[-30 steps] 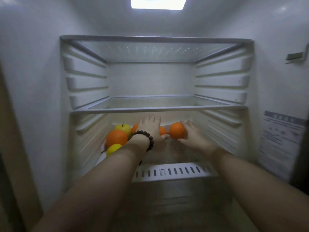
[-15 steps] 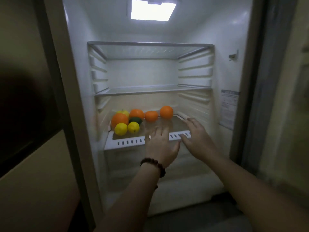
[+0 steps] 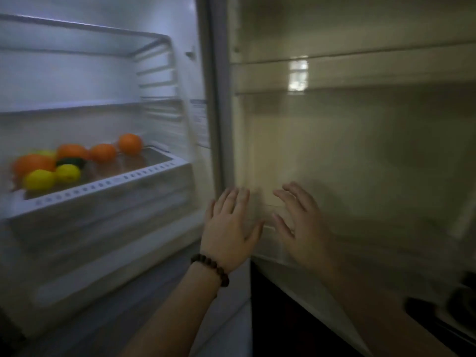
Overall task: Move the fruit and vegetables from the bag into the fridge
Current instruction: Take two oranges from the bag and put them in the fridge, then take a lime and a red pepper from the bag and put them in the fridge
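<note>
The sticker (image 3: 199, 119) on the fridge wall is too blurred to read.

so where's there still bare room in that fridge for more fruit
The right part of the fruit shelf, between the rightmost orange and the side wall, is bare. Its left end is crowded with oranges and lemons. The two glass shelves above look empty.

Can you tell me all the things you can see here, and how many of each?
oranges: four, orange, in the fridge drawer
lemons: two, yellow, at the drawer's front left
dark fruit: one, dark green, between lemons and oranges; too blurred to name
pale fruit: one, yellow-green, at the back, mostly hidden
fridge drawer: one, white, lower fridge
shelves: two, clear, above the drawer
fridge door: one, cream inside, open at right
bracelet: one, dark beads, left wrist
left hand: open, empty
right hand: open, empty
</note>
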